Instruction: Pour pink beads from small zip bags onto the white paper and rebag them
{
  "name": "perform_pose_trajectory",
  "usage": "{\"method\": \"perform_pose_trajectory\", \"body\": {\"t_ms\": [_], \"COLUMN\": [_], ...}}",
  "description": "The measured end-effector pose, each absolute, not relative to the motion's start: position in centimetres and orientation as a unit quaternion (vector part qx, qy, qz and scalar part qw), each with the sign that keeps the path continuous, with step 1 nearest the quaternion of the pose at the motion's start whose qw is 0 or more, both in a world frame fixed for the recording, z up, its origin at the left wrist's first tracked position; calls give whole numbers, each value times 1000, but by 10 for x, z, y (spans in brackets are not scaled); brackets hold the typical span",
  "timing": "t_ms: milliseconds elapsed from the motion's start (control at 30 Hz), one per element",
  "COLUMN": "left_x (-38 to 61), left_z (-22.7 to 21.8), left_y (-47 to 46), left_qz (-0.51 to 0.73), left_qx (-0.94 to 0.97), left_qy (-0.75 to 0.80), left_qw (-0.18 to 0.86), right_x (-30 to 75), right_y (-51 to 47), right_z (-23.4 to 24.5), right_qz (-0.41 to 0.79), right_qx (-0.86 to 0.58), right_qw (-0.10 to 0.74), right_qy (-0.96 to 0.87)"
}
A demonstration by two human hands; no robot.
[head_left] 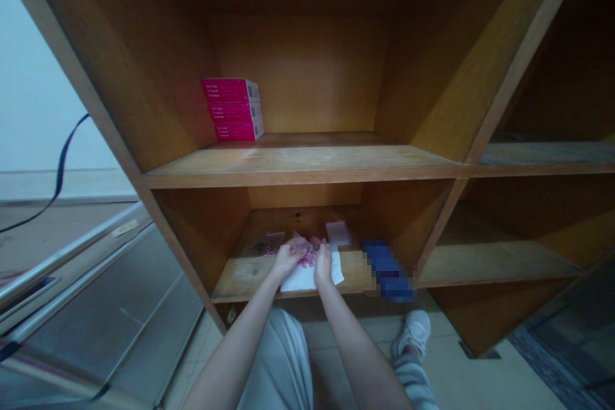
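Observation:
Over the lower shelf, my left hand [289, 255] is closed on what looks like a small clear plastic bag [298, 243], its fingers pointing inward. My right hand [323, 261] is beside it with its fingers curled in towards the bag; whatever they pinch is too small to make out. Small pink pieces [307, 259] are heaped between the two hands, on a white sheet of paper [298, 280]. A flat clear bag [339, 233] lies just beyond my right hand. Another clear bag [271, 247], with some pink bits in it, lies left of my left hand.
Three pink boxes [234, 110] are stacked on the upper shelf [307, 163]. A blurred-out blue object [390, 272] lies at the lower shelf's right front edge. The wooden divider [439, 230] stands to the right. A metal-framed glass panel [120, 307] leans at lower left.

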State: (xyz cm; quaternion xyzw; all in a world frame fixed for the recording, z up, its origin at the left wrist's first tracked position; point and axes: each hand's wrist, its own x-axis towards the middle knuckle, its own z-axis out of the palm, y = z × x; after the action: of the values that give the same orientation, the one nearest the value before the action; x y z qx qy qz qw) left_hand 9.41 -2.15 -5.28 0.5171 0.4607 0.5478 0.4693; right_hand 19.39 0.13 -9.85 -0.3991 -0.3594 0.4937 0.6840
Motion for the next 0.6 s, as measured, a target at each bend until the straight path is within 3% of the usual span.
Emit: {"method": "perform_pose_trajectory", "body": {"t_ms": [300, 600], "left_x": [85, 67], "left_z": [-47, -54], "left_y": [-29, -55], "left_qz": [600, 650], "left_qx": [434, 275], "left_qy": [413, 341], "left_qw": [530, 621], "right_x": [194, 191], "right_y": [-10, -27], "right_z": [-84, -68], "right_qz": [491, 388], "right_qx": [-401, -411], "right_qw": [695, 693], "right_qy": [-338, -448]}}
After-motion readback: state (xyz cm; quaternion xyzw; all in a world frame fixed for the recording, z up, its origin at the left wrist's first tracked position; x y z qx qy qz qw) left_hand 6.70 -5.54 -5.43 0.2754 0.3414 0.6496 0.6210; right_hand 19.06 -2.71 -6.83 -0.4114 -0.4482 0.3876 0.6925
